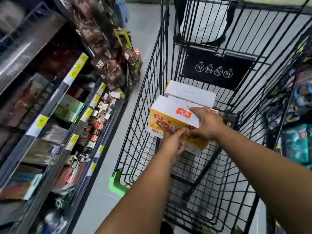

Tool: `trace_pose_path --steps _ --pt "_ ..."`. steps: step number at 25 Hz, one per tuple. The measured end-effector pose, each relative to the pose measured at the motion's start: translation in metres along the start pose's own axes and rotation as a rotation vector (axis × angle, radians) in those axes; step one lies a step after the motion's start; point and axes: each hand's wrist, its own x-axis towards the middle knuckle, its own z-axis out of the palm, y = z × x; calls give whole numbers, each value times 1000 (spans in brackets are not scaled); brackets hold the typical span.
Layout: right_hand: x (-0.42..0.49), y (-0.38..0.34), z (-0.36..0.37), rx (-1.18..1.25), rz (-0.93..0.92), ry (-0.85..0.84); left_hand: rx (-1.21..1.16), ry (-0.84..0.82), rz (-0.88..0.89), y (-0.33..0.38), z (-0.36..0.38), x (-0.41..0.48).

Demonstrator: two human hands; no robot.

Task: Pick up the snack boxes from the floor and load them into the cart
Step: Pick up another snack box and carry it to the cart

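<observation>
One snack box [170, 115] in left hand [173, 142], right hand [208, 123]; shelves [50, 115] blurred

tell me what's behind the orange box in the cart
Behind the orange snack box a second box with a white top sits in the cart. Its near side and whatever is under it are covered by the orange snack box.

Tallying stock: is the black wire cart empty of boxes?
No, a white cardboard box sits inside the black wire cart, behind the orange box.
</observation>
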Motion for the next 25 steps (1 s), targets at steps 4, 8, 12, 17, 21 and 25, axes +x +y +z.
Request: trace_pose_path --steps 4,8,12,17,21,25 --pt "18 14 22 -98 -26 37 -54 9 2 -8 0 26" --pt "23 27 37 -162 -51 53 -75 -8 -30 -16 7 35" --pt "22 30 57 -237 -81 78 -69 1 -46 -26 4 40" --pt "18 36 71 -335 -88 45 -182 -16 -55 -29 7 35" --pt "13 31 68 -332 -65 10 -196 -27 -73 -22 7 23" --pt "6 20 50 -283 -31 -32 -198 4 -63 -10 5 9"
